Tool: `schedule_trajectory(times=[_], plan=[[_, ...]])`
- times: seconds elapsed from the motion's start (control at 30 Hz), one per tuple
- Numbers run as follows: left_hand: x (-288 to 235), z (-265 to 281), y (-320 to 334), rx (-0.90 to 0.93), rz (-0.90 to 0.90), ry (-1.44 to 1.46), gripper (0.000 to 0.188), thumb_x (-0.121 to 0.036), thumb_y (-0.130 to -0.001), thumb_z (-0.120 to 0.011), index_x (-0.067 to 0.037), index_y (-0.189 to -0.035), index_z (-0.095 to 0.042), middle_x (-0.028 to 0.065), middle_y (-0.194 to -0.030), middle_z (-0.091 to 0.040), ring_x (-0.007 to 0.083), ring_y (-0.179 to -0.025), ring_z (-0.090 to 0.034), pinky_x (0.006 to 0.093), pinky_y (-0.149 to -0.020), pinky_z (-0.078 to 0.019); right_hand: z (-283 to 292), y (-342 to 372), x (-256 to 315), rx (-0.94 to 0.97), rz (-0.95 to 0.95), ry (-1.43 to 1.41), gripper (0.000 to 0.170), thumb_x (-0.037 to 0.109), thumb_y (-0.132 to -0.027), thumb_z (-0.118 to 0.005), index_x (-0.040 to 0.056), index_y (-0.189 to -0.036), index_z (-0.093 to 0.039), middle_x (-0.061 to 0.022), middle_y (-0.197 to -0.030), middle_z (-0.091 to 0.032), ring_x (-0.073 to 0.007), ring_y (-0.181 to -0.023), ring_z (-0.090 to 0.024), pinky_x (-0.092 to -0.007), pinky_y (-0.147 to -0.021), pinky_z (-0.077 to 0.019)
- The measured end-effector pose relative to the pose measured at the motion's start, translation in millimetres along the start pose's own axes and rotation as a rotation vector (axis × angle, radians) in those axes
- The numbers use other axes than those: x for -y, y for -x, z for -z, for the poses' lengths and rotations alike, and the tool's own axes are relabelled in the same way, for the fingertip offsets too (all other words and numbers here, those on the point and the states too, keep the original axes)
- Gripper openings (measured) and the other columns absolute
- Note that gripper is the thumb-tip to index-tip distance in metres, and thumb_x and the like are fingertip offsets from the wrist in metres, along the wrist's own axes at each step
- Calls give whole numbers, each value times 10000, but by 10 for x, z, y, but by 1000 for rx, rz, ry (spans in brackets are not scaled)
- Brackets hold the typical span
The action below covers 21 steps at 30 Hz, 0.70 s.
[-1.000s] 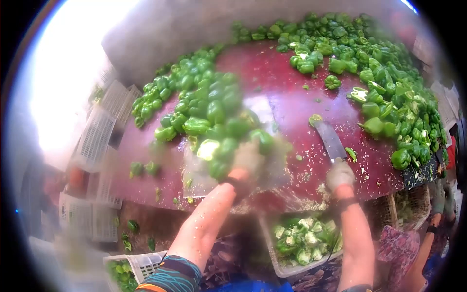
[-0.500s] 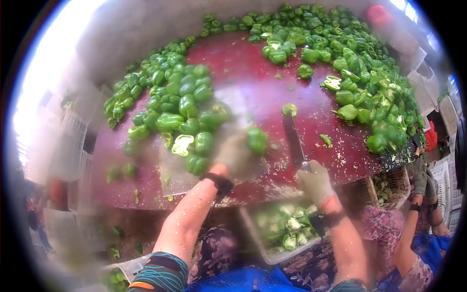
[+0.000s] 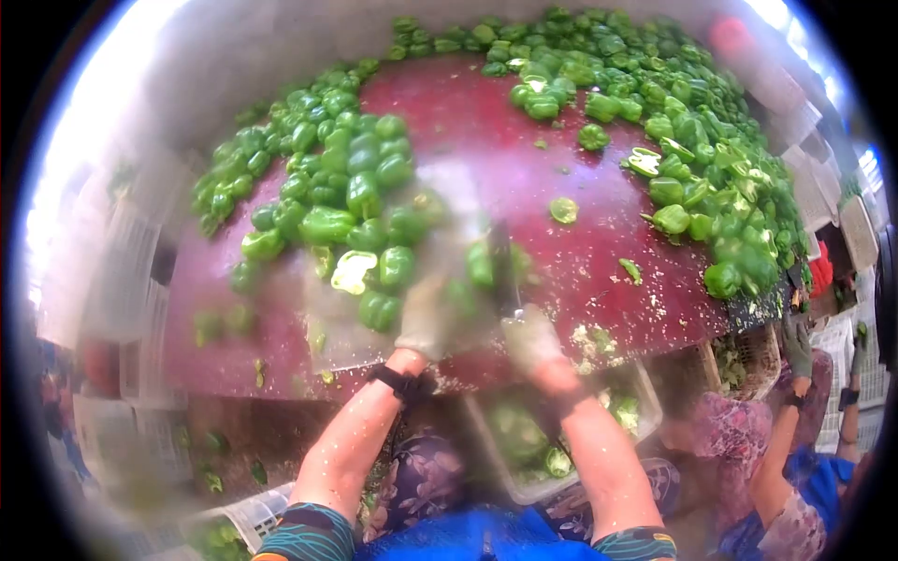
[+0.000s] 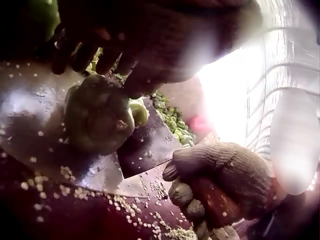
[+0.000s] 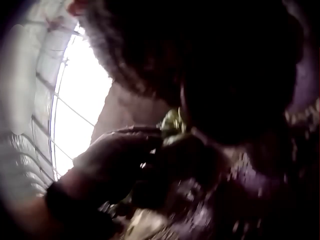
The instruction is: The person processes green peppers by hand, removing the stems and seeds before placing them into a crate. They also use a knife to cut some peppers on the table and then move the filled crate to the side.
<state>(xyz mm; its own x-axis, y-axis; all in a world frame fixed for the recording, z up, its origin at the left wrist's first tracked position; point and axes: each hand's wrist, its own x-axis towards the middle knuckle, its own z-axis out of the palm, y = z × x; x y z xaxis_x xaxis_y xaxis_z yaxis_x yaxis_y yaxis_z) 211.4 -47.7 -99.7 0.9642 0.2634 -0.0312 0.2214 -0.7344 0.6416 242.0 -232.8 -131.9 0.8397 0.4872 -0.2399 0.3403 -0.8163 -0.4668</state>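
My gloved left hand [image 3: 426,313] is at the pale cutting board [image 3: 341,327], its fingers bent over a green bell pepper [image 4: 97,117]. My gloved right hand [image 3: 531,338] grips the handle of a cleaver [image 3: 503,266]. In the left wrist view the broad blade stands right beside the pepper, with a pale cut piece [image 4: 139,112] between them. The right wrist view is dark; the left hand [image 5: 115,152] shows there at a pepper. A round pepper slice [image 3: 563,209] lies on the red table [image 3: 599,271].
Whole peppers [image 3: 327,187] are heaped left of the board, and a larger pile [image 3: 692,122] covers the back and right. Below the table edge stands a white crate [image 3: 645,402] of cut peppers. Another person's gloved hand [image 3: 798,351] is at the far right. Seeds litter the tabletop.
The cleaver has swung left from the open table to the pepper under my left hand. The slice once at its tip now lies apart on the table.
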Motion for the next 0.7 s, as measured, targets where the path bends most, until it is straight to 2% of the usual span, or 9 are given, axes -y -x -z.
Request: schedule_trajectory(times=[0.07,0.13,0.2,0.27,0.37,0.47,0.57,0.67,0.7], plan=[[182,-68,92,-41,-1,-50,385,-115,-789,-714,-45,-1160,-636,160,-1176,-633,337,-1118,-592,395,-977,-473,-62,70,62,-45,-218,-210,286,197,-915,-565,-11,-1090,-653,-240,-996,-641,-363,-983,-654,-477,-856,-528],[238,-79,108,-55,57,-10,369,-115,-806,-718,-20,-1151,-630,131,-1032,-676,262,-960,-656,349,-869,-517,-28,59,141,-74,-376,-360,264,183,-920,-545,10,-1050,-697,-249,-1052,-619,-369,-1017,-648,-478,-876,-531],[479,-218,46,-16,174,151,362,-115,-815,-721,-9,-1147,-626,108,-940,-690,213,-876,-667,327,-811,-530,-128,18,-64,-1,102,267,240,194,-916,-552,0,-1032,-633,-295,-1037,-617,-419,-955,-655,-468,-837,-534],[653,-336,15,-83,121,228,326,-95,-826,-715,-7,-1126,-623,57,-835,-669,134,-753,-627,290,-698,-526,44,208,125,-180,-317,-373,217,190,-904,-590,14,-1028,-610,-273,-965,-630,-382,-888,-673,-459,-787,-538],[682,-395,34,-85,195,403,293,-63,-828,-704,-17,-1105,-621,39,-837,-648,96,-700,-588,263,-611,-505,255,482,298,-261,-263,-340,245,192,-896,-614,17,-1066,-596,-231,-897,-637,-355,-840,-678,-473,-736,-537],[747,-463,62,-104,239,562,296,-63,-828,-702,-18,-1110,-625,41,-839,-649,107,-691,-594,268,-602,-509,389,750,390,-432,104,-319,344,253,-895,-637,6,-1107,-526,-219,-800,-645,-379,-785,-668,-493,-682,-522],[454,-256,126,-85,306,587,294,-70,-827,-700,-21,-1110,-636,53,-858,-658,112,-705,-604,271,-612,-515,613,926,717,-433,62,-457,339,269,-908,-625,0,-1078,-509,-199,-794,-647,-386,-732,-661,-484,-653,-524],[338,-152,170,-73,316,600,308,-82,-813,-694,-16,-1110,-645,82,-882,-679,139,-735,-626,293,-659,-531,459,871,771,-371,68,-332,340,282,-917,-607,-12,-1060,-512,-186,-784,-646,-379,-705,-659,-471,-646,-526],[416,-213,162,-114,283,524,318,-89,-808,-692,-14,-1114,-645,92,-886,-684,149,-747,-632,299,-680,-533,367,779,778,-253,0,-283,346,268,-914,-589,-37,-1067,-528,-228,-848,-665,-410,-779,-667,-488,-721,-535]])
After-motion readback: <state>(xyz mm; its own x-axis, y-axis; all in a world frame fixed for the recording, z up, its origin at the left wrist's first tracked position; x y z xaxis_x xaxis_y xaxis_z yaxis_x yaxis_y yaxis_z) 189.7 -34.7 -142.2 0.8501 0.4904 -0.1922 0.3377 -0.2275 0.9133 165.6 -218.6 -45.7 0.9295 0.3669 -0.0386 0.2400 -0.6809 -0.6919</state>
